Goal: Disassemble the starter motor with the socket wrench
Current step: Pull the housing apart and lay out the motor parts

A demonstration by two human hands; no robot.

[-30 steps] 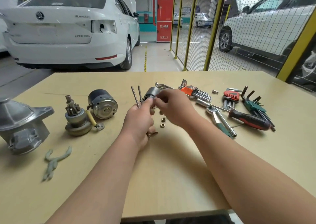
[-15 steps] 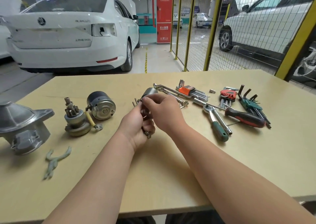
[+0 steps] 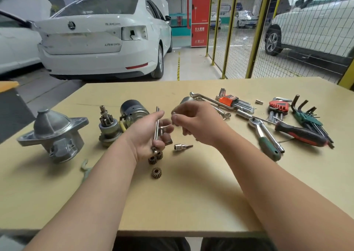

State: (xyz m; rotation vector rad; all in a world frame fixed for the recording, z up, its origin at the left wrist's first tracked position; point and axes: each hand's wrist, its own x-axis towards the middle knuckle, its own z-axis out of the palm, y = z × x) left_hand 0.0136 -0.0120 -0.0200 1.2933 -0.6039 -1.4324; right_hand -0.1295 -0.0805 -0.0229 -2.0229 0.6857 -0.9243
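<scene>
– While that beige wooden table is covered in parts, where's the starter motor at?
– In bits on the left side: the grey cast-aluminium nose housing, then the dark cylindrical motor body, with the pinion-gear drive assembly between them.
– And the green-handled socket wrench?
– Lying flat on the table, right of the right hand and apart from both hands. That hand's thumb and forefinger pinch some small silvery bit, too blurred to name. The left hand is palm-up, fingers curled round two long steel bolts.
– Small stuff?
– A short chrome socket bit near the left hand, and three little brown gears by the left wrist, two of them touching.
</scene>
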